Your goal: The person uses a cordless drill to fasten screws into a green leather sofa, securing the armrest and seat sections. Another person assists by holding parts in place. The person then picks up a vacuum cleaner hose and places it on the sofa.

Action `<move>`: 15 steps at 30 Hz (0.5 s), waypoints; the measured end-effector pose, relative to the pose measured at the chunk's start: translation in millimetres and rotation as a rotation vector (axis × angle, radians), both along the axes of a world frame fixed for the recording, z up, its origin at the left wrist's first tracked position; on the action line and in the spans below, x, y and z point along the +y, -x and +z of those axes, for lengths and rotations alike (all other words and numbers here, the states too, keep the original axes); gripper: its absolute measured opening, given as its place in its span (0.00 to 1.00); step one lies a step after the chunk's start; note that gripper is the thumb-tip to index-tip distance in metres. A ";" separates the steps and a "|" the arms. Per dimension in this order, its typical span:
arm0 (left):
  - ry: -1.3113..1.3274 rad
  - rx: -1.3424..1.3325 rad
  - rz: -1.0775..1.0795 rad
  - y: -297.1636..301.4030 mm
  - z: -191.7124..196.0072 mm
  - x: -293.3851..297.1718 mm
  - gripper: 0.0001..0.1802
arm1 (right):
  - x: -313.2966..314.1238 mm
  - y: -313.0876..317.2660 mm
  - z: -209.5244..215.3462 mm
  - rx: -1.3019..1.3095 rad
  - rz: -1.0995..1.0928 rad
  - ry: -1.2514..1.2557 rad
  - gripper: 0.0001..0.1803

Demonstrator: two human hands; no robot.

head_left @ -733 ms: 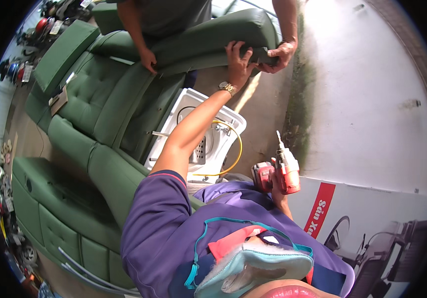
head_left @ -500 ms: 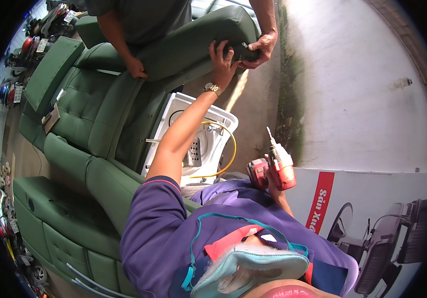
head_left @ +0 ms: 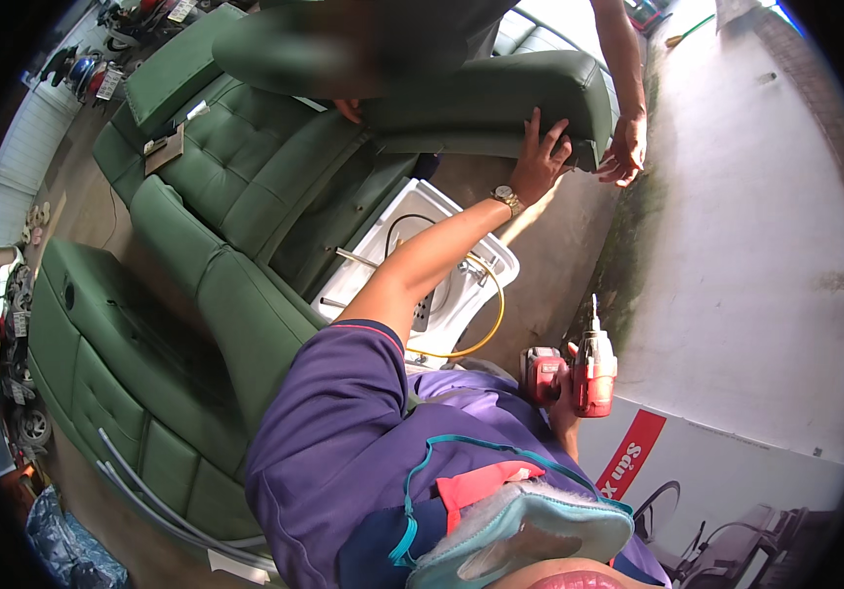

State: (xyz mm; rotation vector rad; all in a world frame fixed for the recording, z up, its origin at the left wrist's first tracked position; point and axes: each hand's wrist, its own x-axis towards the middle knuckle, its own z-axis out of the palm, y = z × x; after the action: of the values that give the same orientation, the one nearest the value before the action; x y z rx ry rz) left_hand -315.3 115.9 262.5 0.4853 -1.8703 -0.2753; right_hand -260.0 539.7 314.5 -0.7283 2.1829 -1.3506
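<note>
My left hand (head_left: 543, 162), with a watch on its wrist, reaches forward. Its fingers are spread against the near side of a long green padded sofa section (head_left: 500, 98), close to its right end. In my right hand (head_left: 563, 401), held low near my lap, is a red cordless drill (head_left: 595, 378) with its bit pointing away from me. A co-worker bends over the far side of the sofa section. One hand (head_left: 624, 152) of theirs hangs just off its right end; their other hand (head_left: 348, 109) shows only partly, by the seat.
Below my left forearm lies a white basin (head_left: 486, 257) with a yellow hose (head_left: 496, 319). Tufted green sofa parts (head_left: 235, 142) fill the left. A pale wall (head_left: 726, 255) runs along the right, with a printed banner (head_left: 716, 461) near me. Motorbikes (head_left: 83, 74) stand far left.
The co-worker's hand has come off the right end of the sofa section, and they have leaned lower over it. My view has shifted; my left hand stays against the section, my right keeps the drill.
</note>
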 end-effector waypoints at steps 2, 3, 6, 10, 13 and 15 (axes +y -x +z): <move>0.023 0.020 0.006 1.1 -0.7 -0.9 0.30 | -1.9 -1.0 3.0 0.041 0.004 -0.046 0.23; 0.035 0.013 0.002 2.2 -0.8 -1.1 0.30 | -2.8 -1.5 3.9 0.029 0.000 -0.028 0.24; 0.065 0.014 0.013 5.2 -0.9 -0.7 0.29 | -4.6 -4.1 2.7 0.014 -0.021 0.011 0.24; 0.127 -0.006 0.044 8.1 -0.1 -1.9 0.27 | -3.4 -2.9 -3.2 0.000 -0.027 0.060 0.25; 0.137 -0.044 0.035 4.5 -2.7 -5.2 0.25 | -0.6 1.3 -8.3 -0.090 -0.024 0.086 0.24; 0.143 -0.094 0.043 0.6 -5.6 -6.1 0.26 | 1.0 2.8 -10.0 -0.104 -0.025 0.068 0.24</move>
State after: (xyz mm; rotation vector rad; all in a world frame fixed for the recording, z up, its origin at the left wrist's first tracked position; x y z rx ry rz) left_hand -316.0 109.9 256.9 0.4468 -1.9526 -0.0902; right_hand -262.8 540.7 304.5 -0.6431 2.0806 -1.4488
